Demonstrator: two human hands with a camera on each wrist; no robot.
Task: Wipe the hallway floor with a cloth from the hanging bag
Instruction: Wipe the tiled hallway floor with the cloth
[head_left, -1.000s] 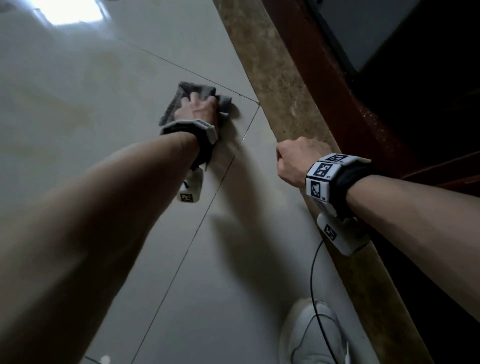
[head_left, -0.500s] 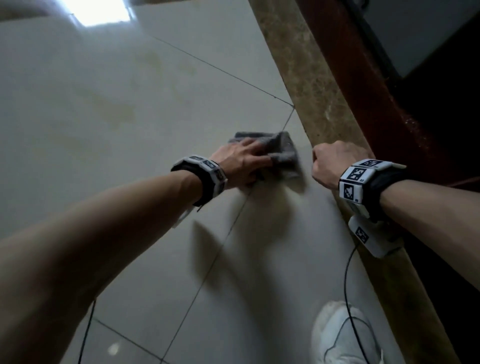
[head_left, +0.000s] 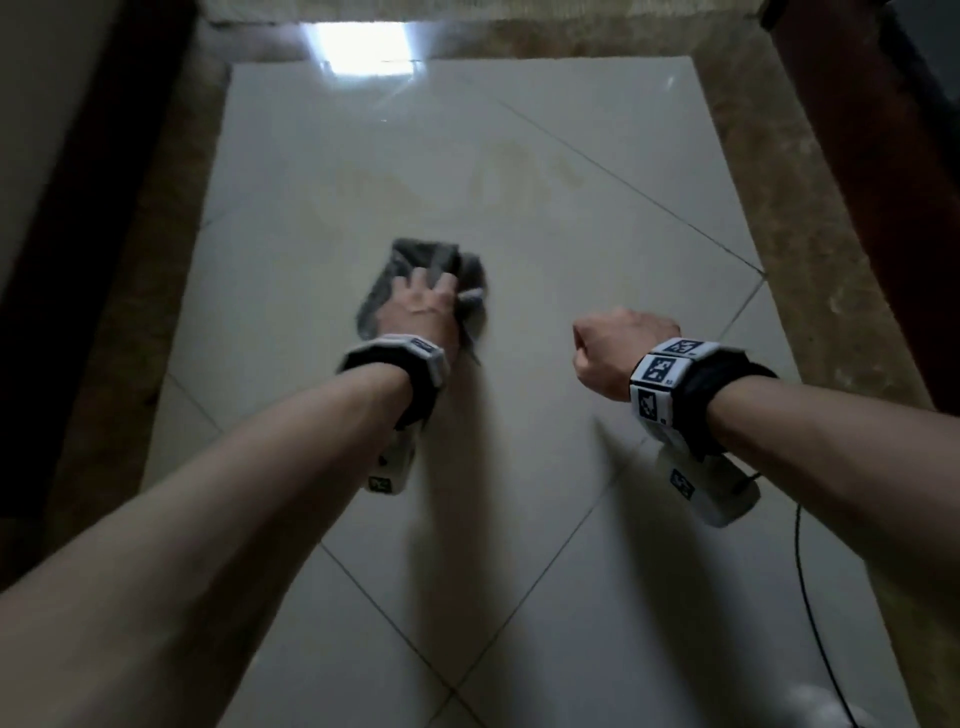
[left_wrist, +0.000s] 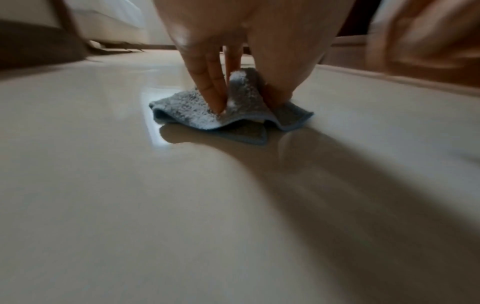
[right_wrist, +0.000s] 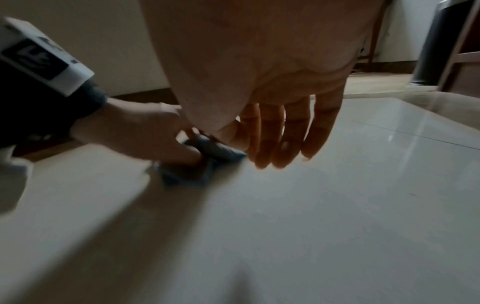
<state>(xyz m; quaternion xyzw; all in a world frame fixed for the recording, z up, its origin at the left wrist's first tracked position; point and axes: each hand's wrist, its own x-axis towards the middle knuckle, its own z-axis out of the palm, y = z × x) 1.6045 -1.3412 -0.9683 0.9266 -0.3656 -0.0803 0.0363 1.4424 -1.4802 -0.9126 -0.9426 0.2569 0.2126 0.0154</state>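
Observation:
A grey cloth (head_left: 384, 291) lies bunched on the pale tiled hallway floor (head_left: 519, 208). My left hand (head_left: 421, 306) presses down on it. In the left wrist view, a fold of the cloth (left_wrist: 241, 115) is pinched between the fingers (left_wrist: 210, 82) and the thumb. My right hand (head_left: 618, 343) hovers over bare tile to the right of the cloth and holds nothing. Seen from the right wrist, its fingers (right_wrist: 283, 133) hang loosely above the floor, with the left hand (right_wrist: 145, 131) and the cloth (right_wrist: 187, 176) beyond them. The hanging bag is out of view.
A faint yellowish stain (head_left: 498, 171) marks the tile beyond the cloth. A brown stone border (head_left: 779, 208) frames the floor, with dark red woodwork (head_left: 872, 182) at the right. A black cable (head_left: 810, 597) trails at lower right beside a white shoe (head_left: 815, 701).
My left hand has slid the cloth away from the right-hand stone border toward the middle of the floor. The head view has swung to face down the hallway. The right hand stays empty.

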